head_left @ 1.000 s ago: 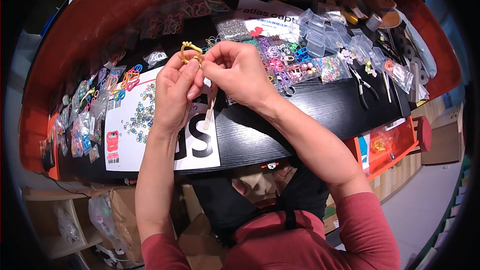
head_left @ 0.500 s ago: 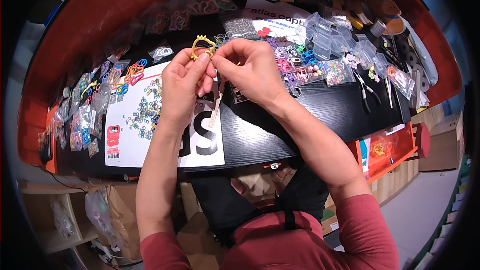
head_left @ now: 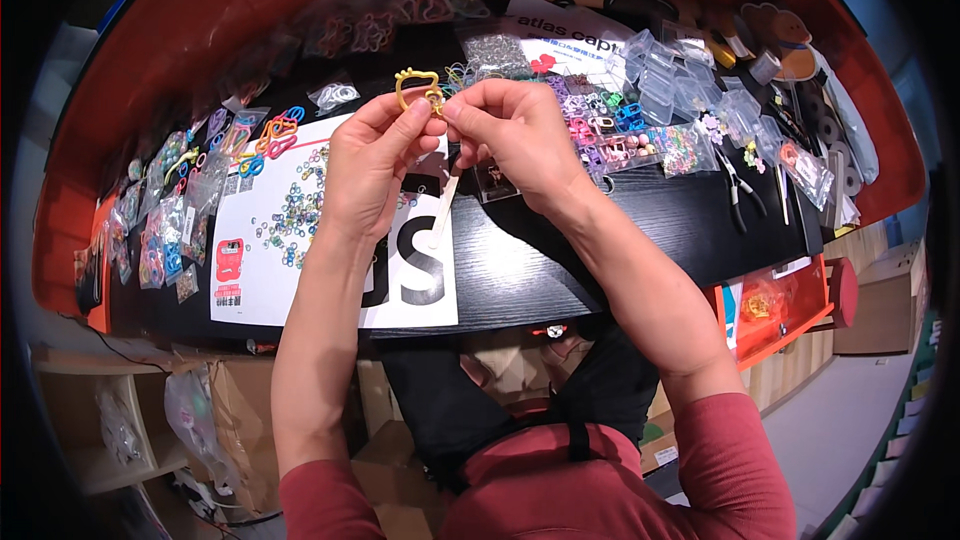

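Observation:
My left hand [head_left: 375,160] pinches a yellow animal-shaped carabiner clip [head_left: 400,92] between thumb and fingers, with its bumpy top edge pointing up. Against it, my right hand [head_left: 535,145] is closed in a pinch at the clip's lower right end. A small ring [head_left: 436,97] shows there between the two hands' fingertips; what the right fingers hold is too small and covered to make out. Below the hands, a narrow pale strip [head_left: 444,210] lies across a white printed sheet [head_left: 270,290]. Several small coloured rings [head_left: 295,210] are scattered on that sheet.
Colourful clips [head_left: 277,132] and bagged parts [head_left: 160,245] lie at the left. Clear plastic boxes [head_left: 655,90], a bag of beads [head_left: 677,150] and black-handled pliers [head_left: 742,202] are on the right. An orange drawer [head_left: 765,315] stands open below the black tabletop [head_left: 520,270].
Both hands have shifted slightly right and turned the yellow clip a little. A small ring now shows more plainly at its lower right end.

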{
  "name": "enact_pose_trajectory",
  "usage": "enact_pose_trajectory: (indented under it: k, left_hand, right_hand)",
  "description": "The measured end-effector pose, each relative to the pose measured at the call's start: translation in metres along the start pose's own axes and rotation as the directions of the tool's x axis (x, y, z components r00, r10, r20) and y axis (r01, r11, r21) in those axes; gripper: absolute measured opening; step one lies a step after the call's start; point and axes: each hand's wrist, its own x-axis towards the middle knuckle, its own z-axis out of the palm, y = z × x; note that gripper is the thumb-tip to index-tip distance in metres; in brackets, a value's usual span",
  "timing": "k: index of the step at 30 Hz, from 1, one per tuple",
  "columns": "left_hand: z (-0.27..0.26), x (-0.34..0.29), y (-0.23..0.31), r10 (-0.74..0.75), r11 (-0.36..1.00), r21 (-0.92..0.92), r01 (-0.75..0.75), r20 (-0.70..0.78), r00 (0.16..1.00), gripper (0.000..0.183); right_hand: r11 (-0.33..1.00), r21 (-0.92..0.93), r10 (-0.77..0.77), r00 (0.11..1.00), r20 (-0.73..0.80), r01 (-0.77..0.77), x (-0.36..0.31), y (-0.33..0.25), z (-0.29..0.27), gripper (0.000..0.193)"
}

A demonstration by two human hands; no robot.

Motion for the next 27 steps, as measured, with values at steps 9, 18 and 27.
enact_pose_trajectory:
  k: [9, 18, 27]
  left_hand:
    - [0.0, -0.001, 0.001, -0.008, 1.0, 0.03, 0.008, -0.008, 1.0, 0.023]
    - [0.009, -0.003, -0.001, 0.156, 0.954, 0.259, -0.151, 0.0, 0.988, 0.018]
    - [0.006, -0.002, -0.001, 0.167, 0.949, 0.272, -0.16, -0.003, 0.986, 0.017]
  right_hand:
    - [0.999, -0.045, 0.025, 1.0, 0.008, -0.025, -0.001, 0.001, 0.0, 0.019]
    - [0.997, -0.073, -0.03, 0.999, -0.028, 0.028, -0.001, 0.006, 0.004, 0.02]
    - [0.917, -0.343, -0.24, 0.968, -0.069, 0.203, 0.0, 0.004, 0.002, 0.017]
